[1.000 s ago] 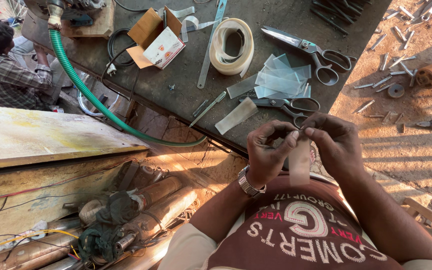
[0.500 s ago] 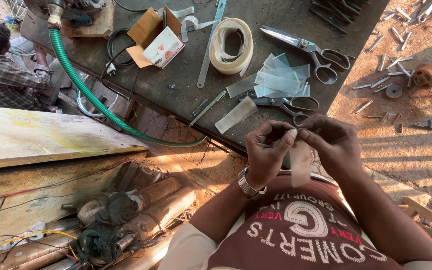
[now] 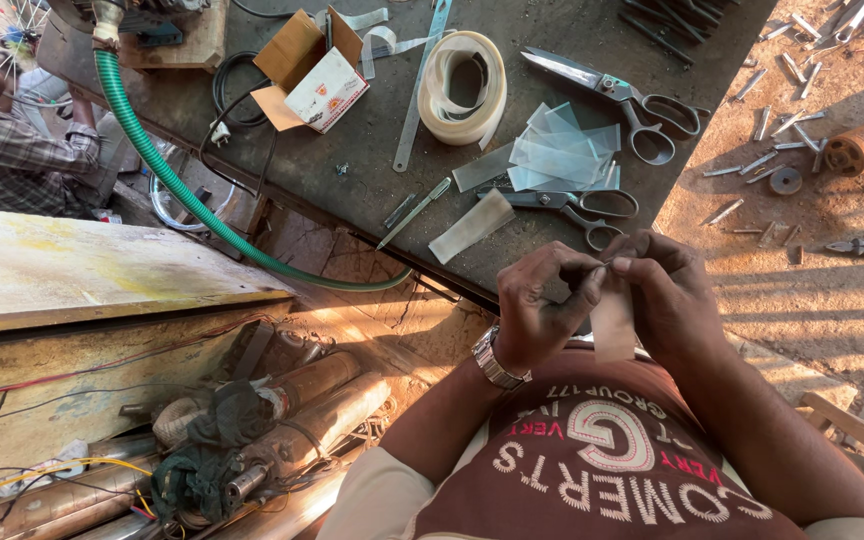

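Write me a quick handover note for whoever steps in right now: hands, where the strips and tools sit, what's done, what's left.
Left hand and right hand: both pinch the top of one translucent strip, which hangs down in front of the chest.
On the dark table: a pile of cut strips, one loose strip, the tape roll, small scissors, large scissors.
Done: a batch of strips lies cut.
Left: the held strip is not yet set down; the roll still holds tape.
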Available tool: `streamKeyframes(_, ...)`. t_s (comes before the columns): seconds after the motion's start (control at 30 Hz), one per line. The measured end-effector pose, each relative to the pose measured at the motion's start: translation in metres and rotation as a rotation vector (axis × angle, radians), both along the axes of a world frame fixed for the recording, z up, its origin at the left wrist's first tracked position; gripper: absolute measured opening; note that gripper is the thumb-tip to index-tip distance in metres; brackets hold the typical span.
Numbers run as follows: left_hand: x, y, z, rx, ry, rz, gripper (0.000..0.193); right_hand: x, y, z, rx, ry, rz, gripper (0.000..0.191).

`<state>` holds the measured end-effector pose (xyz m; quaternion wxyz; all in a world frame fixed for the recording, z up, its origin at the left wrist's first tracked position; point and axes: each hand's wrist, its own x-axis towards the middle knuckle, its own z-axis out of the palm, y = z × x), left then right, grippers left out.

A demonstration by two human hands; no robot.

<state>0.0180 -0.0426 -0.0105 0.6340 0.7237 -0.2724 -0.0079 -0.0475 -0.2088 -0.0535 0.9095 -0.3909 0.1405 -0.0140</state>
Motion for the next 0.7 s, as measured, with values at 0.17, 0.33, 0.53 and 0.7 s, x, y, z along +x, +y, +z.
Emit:
streamKeyframes(0.17,-0.003,-0.001,-0.007,-0.179,0.310,-0.056,0.007,-0.002,-0.001,0.005,-0.227,0.058,-0.003,0.012)
streamKeyframes(0.33,-0.005,0.001,-0.014,-0.356,0.555,-0.110,0.011,-0.003,-0.005,0.012,-0.365,-0.028,0.057,0.020)
streamKeyframes(0.53,-0.006,0.004,-0.014,-0.336,0.588,-0.133,0.010,-0.004,-0.002,0.011,-0.495,-0.017,0.006,0.018)
streamKeyframes(0.7,-0.006,0.005,-0.015,-0.321,0.582,-0.148,0.010,-0.007,-0.003,0.008,-0.548,-0.051,0.005,0.013)
